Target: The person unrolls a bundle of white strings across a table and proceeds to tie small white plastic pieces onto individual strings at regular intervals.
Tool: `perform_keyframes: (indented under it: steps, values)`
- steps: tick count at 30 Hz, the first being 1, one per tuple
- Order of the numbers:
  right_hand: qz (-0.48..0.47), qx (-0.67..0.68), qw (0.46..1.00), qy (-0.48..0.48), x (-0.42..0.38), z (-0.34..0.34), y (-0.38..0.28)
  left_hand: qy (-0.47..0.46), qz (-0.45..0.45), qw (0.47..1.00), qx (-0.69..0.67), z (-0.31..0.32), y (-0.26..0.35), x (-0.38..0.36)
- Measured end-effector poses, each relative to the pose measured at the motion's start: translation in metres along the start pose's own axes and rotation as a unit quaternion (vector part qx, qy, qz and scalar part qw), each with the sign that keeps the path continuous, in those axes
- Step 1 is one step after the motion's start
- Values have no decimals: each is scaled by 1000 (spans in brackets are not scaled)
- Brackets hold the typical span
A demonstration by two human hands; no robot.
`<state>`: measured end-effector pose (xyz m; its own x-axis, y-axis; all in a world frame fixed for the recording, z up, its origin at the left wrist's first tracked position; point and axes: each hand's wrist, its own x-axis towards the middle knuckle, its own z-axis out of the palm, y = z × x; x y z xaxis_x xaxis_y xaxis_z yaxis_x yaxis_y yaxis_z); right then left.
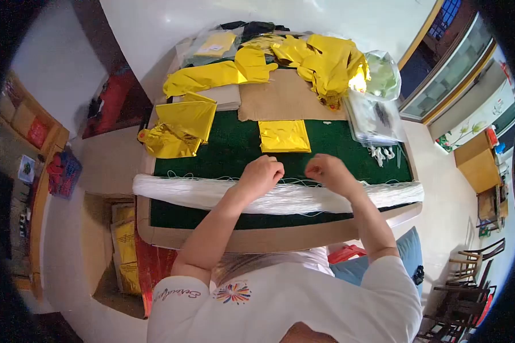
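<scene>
Over the middle of a long bundle of white string [212, 195], my left hand [262, 176] is closed, its fingertips pressed together. My right hand [329, 172] is a short way to the right, also pinched. Whether a strand runs between the two hands is too fine to see. Just beyond them a flat, folded gold foil piece [284, 136] lies on the dark green table cover [234, 134]. The bundle stretches across the near side of the table, with a few loose strands along its far edge.
Crumpled gold foil [337, 63] is heaped at the back on a cardboard sheet [266, 100]. More foil [177, 128] lies at the left. Clear plastic bags [375, 120] and small white pieces [381, 154] are at the right. A cardboard box [106, 274] with gold packets stands on the floor.
</scene>
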<state>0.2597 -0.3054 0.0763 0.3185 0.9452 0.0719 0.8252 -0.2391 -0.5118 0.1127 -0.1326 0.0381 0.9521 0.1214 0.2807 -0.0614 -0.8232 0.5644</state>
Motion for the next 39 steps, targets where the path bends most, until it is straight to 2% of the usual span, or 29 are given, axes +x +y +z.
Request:
perform_keyframes:
  steps: [3,6,7,9,10,11,12,13,14,15,16,18,19,20,22,23,24,25,26,28,29,30,31,32,33,35,36,38,39]
  values:
    - [-56,-30,998,-16,15,21,-11,2,-2,1000,7,2,-1,-1]
    - [-55,-65,996,-13,25,32,-10,-8,-20,1000,8,2,1,0]
    - [-60,-66,996,-14,28,30,-13,31,-29,999,-20,2,3,1]
    - [-65,66,995,40,28,22,-20,75,-43,995,-49,-2,3,2]
    - [-68,65,995,37,29,19,-24,21,-60,991,-114,-5,1,4]
    - [-52,133,989,46,30,17,-29,-34,-76,981,-178,-8,0,6]
    - [-33,200,978,55,30,17,-32,-34,-76,980,-179,-11,1,7]
    - [-30,198,978,57,32,19,-33,2,-46,960,-274,-13,2,8]
    - [27,405,912,64,36,22,-34,36,-15,929,-368,-14,4,10]
    - [81,592,799,73,38,26,-33,32,-58,865,-498,-22,13,9]
    - [49,642,762,68,42,29,-36,24,-53,863,-502,-22,17,10]
    - [140,777,611,48,38,30,-61,90,30,883,-460,-20,21,11]
    - [156,798,582,31,40,37,-62,76,28,918,-387,-20,18,8]
    - [157,798,581,36,37,40,-56,72,30,918,-389,-20,16,8]
    - [15,821,561,-111,36,36,-58,61,-63,883,-462,-24,13,9]
    - [95,825,550,-82,31,31,-61,50,-62,870,-487,-24,7,10]
    - [95,825,550,-82,31,30,-58,105,-105,825,-545,-29,6,13]
    - [106,683,721,-49,31,29,-53,158,-148,773,-597,-35,5,15]
    - [111,507,855,-12,31,26,-49,219,-144,751,-606,-43,4,13]
    - [138,476,869,5,27,18,-50,245,-225,776,-536,-51,-14,10]
    - [81,375,923,30,27,21,-44,244,-262,823,-441,-52,-20,11]
    - [23,268,962,54,26,20,-41,245,-262,823,-441,-50,-20,10]
    - [21,268,962,54,25,19,-40,215,-238,874,-366,-49,-20,8]
    - [-14,268,963,13,24,18,-39,184,-212,916,-287,-48,-19,7]
    - [-48,269,962,-28,22,16,-39,107,-174,906,-370,-48,-13,7]
    - [-21,266,963,-36,19,10,-42,-15,-145,873,-466,-44,12,5]
    - [-13,285,958,22,19,5,-44,-103,-157,888,-421,-42,15,6]
    - [-26,310,941,135,27,12,-28,-112,-126,861,-480,-36,14,7]
    - [5,305,944,126,27,13,-24,-78,-121,856,-497,-37,17,7]
